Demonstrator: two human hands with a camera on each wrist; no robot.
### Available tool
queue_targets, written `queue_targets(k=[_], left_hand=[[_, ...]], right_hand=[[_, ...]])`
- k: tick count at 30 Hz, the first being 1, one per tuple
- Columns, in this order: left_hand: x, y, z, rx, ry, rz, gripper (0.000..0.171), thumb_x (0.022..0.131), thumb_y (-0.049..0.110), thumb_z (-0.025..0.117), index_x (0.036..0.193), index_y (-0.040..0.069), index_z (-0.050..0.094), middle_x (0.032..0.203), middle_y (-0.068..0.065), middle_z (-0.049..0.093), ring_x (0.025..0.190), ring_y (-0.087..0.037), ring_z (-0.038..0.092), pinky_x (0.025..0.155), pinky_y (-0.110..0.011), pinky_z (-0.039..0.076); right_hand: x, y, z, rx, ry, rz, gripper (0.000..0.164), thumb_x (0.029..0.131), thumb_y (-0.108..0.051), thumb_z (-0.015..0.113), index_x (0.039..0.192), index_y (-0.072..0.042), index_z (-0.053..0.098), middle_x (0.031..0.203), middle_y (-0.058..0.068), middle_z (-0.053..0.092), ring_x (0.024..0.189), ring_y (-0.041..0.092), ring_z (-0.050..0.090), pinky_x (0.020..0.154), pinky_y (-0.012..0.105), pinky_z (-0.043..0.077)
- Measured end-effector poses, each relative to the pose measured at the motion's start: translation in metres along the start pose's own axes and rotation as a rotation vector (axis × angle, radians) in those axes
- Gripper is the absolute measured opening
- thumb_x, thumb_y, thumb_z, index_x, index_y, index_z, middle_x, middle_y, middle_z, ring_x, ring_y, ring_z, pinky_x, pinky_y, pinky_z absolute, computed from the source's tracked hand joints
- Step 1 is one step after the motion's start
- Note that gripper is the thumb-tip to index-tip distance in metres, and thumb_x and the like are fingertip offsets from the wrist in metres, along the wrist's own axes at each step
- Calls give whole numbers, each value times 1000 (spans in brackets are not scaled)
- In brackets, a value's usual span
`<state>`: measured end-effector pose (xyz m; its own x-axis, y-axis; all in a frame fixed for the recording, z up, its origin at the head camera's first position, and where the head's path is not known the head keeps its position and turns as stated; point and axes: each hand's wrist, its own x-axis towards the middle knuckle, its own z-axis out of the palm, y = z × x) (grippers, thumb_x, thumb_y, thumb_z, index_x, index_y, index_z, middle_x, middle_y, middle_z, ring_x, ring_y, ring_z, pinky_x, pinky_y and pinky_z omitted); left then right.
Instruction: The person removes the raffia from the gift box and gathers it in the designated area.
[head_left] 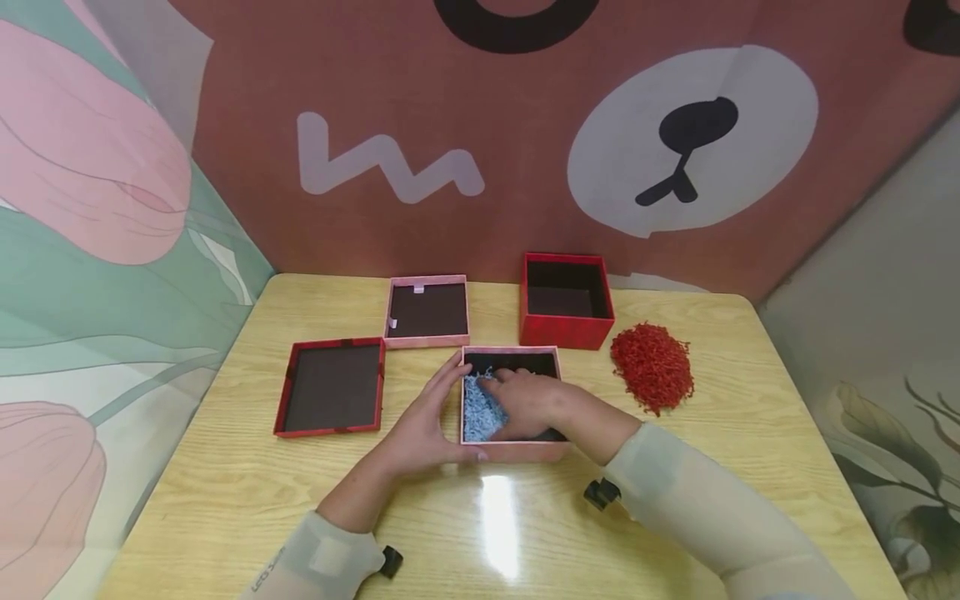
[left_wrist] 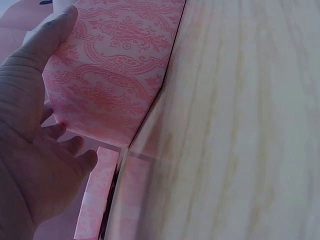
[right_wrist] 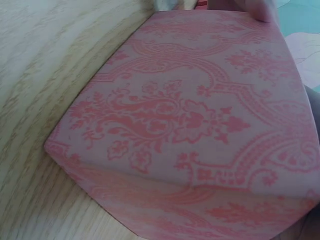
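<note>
A pink patterned box (head_left: 525,452) stands uncovered near the middle of the table, its dark inside partly filled with blue shredded paper (head_left: 480,414). My left hand (head_left: 420,429) holds its left end, thumb at the front wall and fingers along the side. In the left wrist view that hand (left_wrist: 45,185) spans the corner of the pink box (left_wrist: 120,60). My right hand (head_left: 528,402) is inside the box, fingers spread over the shredded paper; its fingertips are partly hidden. The right wrist view is mostly filled by the patterned wall of the box (right_wrist: 165,115).
Behind the box stand an uncovered red box (head_left: 567,332) and, to its left, a pink lid (head_left: 427,342) lying inside up. A red lid (head_left: 333,387) lies at left. Red shredded paper (head_left: 654,367) is heaped at right. A printed wall borders the table's back.
</note>
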<state>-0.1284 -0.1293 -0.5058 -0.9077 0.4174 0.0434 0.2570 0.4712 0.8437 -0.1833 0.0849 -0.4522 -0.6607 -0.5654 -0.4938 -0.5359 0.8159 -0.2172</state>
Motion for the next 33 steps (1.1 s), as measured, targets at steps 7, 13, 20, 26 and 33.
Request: queue_targets(k=[7,13,20,26,33], left_hand=[[0,2,0,7,2,-19,126,64,52,98,165,30,26,171,21,5,156,-25,22,117,-62,33],[1,3,0,10,2,-17,126,64,51,98,165,30,26,171,21,6,156,-25,22,118,-62,32],[1,1,1,11,15,2,126,64,48,99,165,28,27,172,20,8,156,-25,24,119,-60,33],[1,1,2,6,19,13,126,64,46,100,165,26,28,172,17,9,156,-25,24,119,-60,32],[0,1,3,26,25,-32,127,62,54,98,165,33,27,170,24,7,156,-22,23,117,-60,35]], right_hand=[[1,2,2,3,-22,-30,95,83,-64,77,161,-22,41,162,13,38,140,34,44,109,56,48],[-1,3,1,54,-67,-81,83,89,-57,74,159,-22,44,163,13,39,149,31,39,116,54,40],[-1,4,-2,82,-92,-154,76,93,-51,72,157,-17,48,158,8,48,147,25,42,121,46,35],[3,8,-1,139,-125,-194,72,95,-53,68,154,-14,51,152,5,55,140,21,50,119,45,38],[1,16,-3,256,-144,-232,67,97,-53,66,152,-17,53,148,-1,58,134,16,53,118,46,40]])
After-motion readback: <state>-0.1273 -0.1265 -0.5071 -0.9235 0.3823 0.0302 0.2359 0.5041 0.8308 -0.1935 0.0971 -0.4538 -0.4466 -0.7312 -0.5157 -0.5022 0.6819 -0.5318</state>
